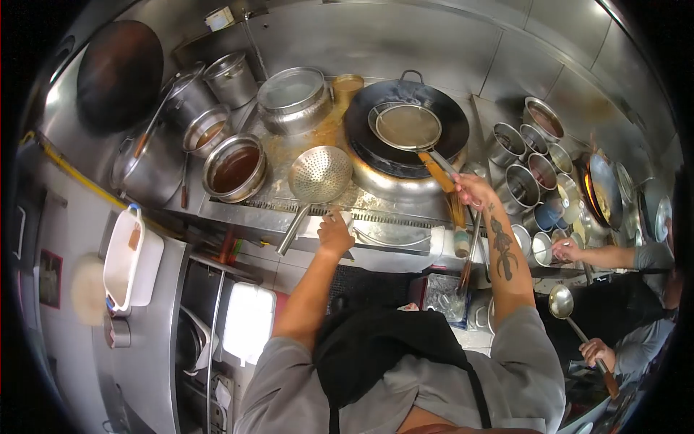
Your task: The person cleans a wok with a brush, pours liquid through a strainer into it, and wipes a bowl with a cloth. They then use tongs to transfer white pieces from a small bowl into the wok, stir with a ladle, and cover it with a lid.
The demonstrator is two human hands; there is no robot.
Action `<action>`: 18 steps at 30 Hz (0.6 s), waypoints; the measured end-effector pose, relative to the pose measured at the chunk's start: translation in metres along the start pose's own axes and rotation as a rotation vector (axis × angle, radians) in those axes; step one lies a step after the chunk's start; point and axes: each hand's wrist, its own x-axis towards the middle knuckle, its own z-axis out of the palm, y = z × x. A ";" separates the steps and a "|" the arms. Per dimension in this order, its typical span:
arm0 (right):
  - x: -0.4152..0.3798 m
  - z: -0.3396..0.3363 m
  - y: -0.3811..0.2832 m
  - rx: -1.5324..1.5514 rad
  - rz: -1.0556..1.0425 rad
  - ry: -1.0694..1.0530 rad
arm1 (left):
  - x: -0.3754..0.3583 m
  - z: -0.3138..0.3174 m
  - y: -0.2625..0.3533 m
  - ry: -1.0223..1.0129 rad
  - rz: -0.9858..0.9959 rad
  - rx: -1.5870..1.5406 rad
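Note:
My right hand (473, 190) is closed on the metal handle of a round mesh strainer (407, 126). The strainer lies in a dark wok (455, 119), over the burner. An orange-brown handle (434, 171) runs beside the strainer's handle. My left hand (335, 233) is at the stove's front edge, fingers curled, with something pale beside it; what it holds, if anything, I cannot make out. Just beyond it, a perforated ladle (320, 174) rests on the stove, its metal handle pointing toward me, apart from the hand.
Left on the stove are a bowl of dark sauce (235, 168) and a lidded pot (292, 99). Several metal containers (520, 185) stand at right. Another person's hand (566, 250) is near them; that person's other hand (598, 354) grips a ladle (561, 301). A white bin (134, 260) sits far left.

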 end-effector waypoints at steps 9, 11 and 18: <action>-0.006 -0.019 0.022 -0.044 0.053 0.097 | 0.031 0.049 -0.031 0.050 -0.058 0.080; -0.001 -0.044 0.038 0.038 0.028 0.076 | 0.037 0.057 -0.040 0.050 -0.047 0.009; -0.073 -0.079 0.116 0.196 0.024 0.253 | 0.013 -0.016 -0.078 -0.325 -0.378 -1.678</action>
